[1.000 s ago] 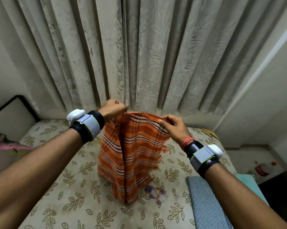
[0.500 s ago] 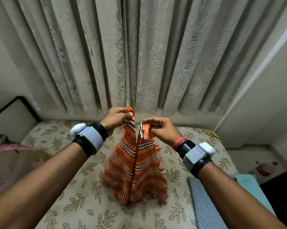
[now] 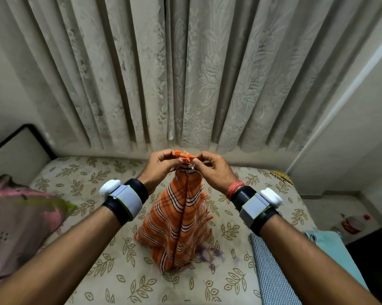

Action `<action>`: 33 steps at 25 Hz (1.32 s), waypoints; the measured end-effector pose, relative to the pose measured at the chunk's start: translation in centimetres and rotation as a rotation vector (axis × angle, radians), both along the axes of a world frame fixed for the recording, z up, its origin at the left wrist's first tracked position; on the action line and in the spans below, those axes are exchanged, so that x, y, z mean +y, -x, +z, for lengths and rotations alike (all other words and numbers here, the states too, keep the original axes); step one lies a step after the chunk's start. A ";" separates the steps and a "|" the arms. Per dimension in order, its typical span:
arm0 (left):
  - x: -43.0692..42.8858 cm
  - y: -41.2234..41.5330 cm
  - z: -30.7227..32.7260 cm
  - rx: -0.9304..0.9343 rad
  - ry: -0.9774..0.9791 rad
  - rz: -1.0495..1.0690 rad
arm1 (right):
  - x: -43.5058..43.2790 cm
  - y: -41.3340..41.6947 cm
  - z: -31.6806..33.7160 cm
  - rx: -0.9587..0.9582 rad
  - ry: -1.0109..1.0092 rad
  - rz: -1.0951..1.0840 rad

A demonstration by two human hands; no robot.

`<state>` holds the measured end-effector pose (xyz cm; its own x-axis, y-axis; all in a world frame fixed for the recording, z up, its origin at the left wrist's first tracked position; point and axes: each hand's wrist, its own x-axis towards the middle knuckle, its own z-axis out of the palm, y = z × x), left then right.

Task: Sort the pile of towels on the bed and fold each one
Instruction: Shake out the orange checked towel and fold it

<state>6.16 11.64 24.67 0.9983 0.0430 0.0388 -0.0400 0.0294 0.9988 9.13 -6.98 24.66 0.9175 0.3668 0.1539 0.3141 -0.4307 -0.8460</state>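
Over the leaf-print bed (image 3: 111,267), your left hand (image 3: 159,167) and right hand (image 3: 212,168) are pinching the top corners of the orange striped towel (image 3: 177,223), its lower end resting on the bed.

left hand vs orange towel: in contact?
Touching. The head view shows the left hand pinching the top corner of the orange towel, fingertips closed on its fringe; the right hand pinches beside it.

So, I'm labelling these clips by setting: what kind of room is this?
Most likely a home bedroom: a bed with a leaf-print sheet, long lace curtains behind it, and an orange striped towel.
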 end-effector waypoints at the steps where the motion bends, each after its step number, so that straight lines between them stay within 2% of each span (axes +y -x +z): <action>1: -0.1 0.2 -0.1 -0.008 -0.002 -0.001 | 0.1 0.1 -0.2 0.015 0.004 -0.009; 8: 0.3 0.6 -1.3 0.035 0.029 -0.005 | 0.2 0.0 -0.9 0.081 -0.044 -0.013; 13: 0.1 1.0 -1.5 -0.017 0.012 -0.059 | 0.5 0.2 -0.9 0.098 -0.059 0.014; 20: -0.4 0.6 -2.0 0.016 0.066 0.031 | 1.0 0.9 -0.9 0.160 -0.120 -0.002; 24: -0.6 0.3 -2.0 0.006 0.027 0.055 | 1.0 0.7 -1.3 0.168 -0.169 0.025; 27: -1.1 0.6 -1.5 -0.002 0.025 0.033 | 0.9 0.6 -1.5 0.192 -0.219 0.009; 33: -0.3 0.7 -0.8 -0.034 -0.034 -0.069 | 0.0 0.3 -1.4 0.163 -0.237 0.122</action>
